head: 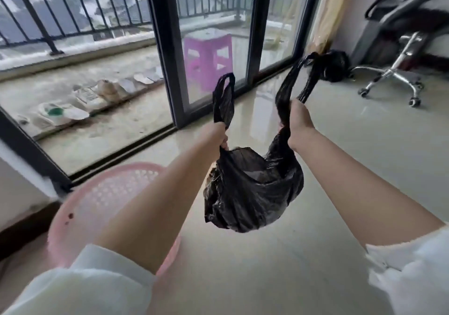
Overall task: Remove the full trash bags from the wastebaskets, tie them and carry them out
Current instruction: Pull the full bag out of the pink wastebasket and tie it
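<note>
A black plastic trash bag point(252, 188) hangs in mid-air at the centre of the frame, clear of the glossy pale tiled floor point(315, 169) beneath it. Its mouth is partly open and its body bulges with contents that cannot be identified. The left hand point(220, 136) is curled tightly round one of the bag's loop handles, the loop standing up above the fist. The right hand point(300, 120) grips the other handle in a closed fist; that handle stretches up and away toward the upper right. Both forearms are extended forward, with white sleeves at the bottom corners of the frame.

At lower left, partly hidden behind the left forearm, stands a pink perforated plastic wastebasket point(102, 193); no liner is visible inside it.

In the upper centre, a dark-framed sliding glass door point(167, 71) stands open on its left side onto a balcony with a black metal railing point(48, 11). A purple plastic stool point(209, 57) shows through the glass. At upper right a second black bag point(336, 65) lies on the floor beside a chrome-based office chair point(393, 71).
</note>
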A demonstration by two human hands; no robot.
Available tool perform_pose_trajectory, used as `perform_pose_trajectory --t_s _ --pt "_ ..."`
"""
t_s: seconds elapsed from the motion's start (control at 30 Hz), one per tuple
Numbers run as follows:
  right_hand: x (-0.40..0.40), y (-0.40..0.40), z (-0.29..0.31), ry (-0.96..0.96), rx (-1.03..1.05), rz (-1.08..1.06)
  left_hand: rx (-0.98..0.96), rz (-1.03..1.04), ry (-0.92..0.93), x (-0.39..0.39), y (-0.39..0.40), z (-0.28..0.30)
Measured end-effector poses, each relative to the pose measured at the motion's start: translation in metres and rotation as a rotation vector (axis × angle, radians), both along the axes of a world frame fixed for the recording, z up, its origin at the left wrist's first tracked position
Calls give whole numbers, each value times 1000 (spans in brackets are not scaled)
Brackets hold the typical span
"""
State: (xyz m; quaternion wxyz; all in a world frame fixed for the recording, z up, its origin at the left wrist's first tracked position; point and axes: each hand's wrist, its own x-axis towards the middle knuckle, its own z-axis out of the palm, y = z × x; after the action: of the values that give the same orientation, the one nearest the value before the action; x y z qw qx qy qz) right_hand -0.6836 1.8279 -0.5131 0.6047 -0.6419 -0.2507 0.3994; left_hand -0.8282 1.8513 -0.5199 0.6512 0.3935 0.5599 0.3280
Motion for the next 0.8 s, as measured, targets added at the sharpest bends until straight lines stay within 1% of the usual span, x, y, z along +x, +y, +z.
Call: perform_pose_trajectory --t_s 0.07,0.1,0.17,0.27,0.33,0.4,0.47,0.5,0.53,0.57,0.6,0.63,0.67,0.7,0.73,0.77,0.8 --pt "5 -17 -43 -37 -82 60 -62 -43 71 5 -16 -41" --pt "8 -24 -63 -18 -131 103 -83 -68 88 7 -23 -56" --pt "12 -36 -95 6 -204 175 -102 -103 63 8 -35 -83" --pt "28 -40 -137 -94 -221 288 -61 -111 81 6 -38 -127" --pt "38 -41 -160 -181 -279 380 -43 -129 30 5 -44 -146" --pt "47 -42 -172 -246 -315 457 8 -119 1 2 -49 -157" --pt "55 -40 -171 -265 -301 493 98 -76 -26 -5 -49 -161" --pt "58 -39 -169 -230 -264 496 118 -58 -100 -8 -48 -161" --pt "59 -38 -168 -129 -195 486 111 -44 -210 -11 -47 -160" --pt "59 -37 -167 24 -118 455 94 -27 -323 -12 -45 -160" --pt "58 -36 -166 215 -43 386 80 -5 -433 -12 -43 -159" --pt "57 -35 -166 379 10 293 66 21 -518 -11 -41 -159" --pt "55 -35 -168 503 31 224 43 47 -585 -10 -40 -160" --pt "55 -36 -168 558 19 225 9 65 -615 -9 -38 -161" --pt "54 -37 -168 549 -39 281 -41 71 -605 -7 -36 -163" --pt "53 -39 -168 470 -133 380 -95 56 -539 -6 -35 -165" --pt "52 -41 -167 329 -247 502 -145 23 -417 -4 -35 -170"
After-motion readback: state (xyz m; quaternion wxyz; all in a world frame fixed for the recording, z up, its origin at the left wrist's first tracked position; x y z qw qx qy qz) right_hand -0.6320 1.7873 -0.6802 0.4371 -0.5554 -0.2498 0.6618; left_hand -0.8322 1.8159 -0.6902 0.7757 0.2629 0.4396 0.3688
